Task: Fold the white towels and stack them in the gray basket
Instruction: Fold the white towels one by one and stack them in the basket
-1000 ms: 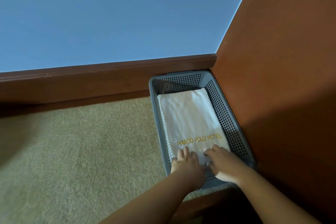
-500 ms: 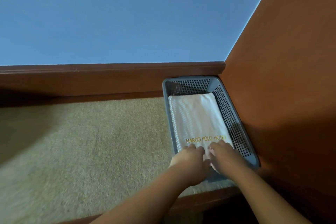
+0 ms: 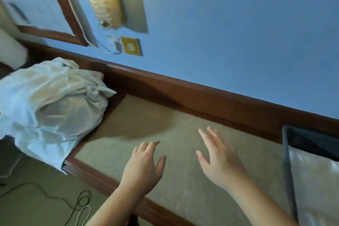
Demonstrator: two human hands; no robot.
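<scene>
A crumpled pile of white towels (image 3: 49,104) lies at the left end of the beige-topped bench (image 3: 139,121), hanging over its front edge. The gray basket (image 3: 287,159) is at the far right, cut off by the frame, with a folded white towel (image 3: 315,176) inside. My left hand (image 3: 145,163) hovers over the bench top with straight fingers, holding nothing. My right hand (image 3: 218,154) is beside it, fingers spread and empty, well to the left of the basket.
A wooden rail (image 3: 201,90) runs along the back of the bench under a blue wall. A lit wall lamp (image 3: 108,0), a framed mirror (image 3: 55,5) and a socket plate (image 3: 131,47) hang on the wall. Cables (image 3: 78,205) lie on the floor at the lower left.
Both hands have left the folded towel in the basket and moved left over the bench. The view has swung left and tilted, bringing the pile of unfolded towels into sight.
</scene>
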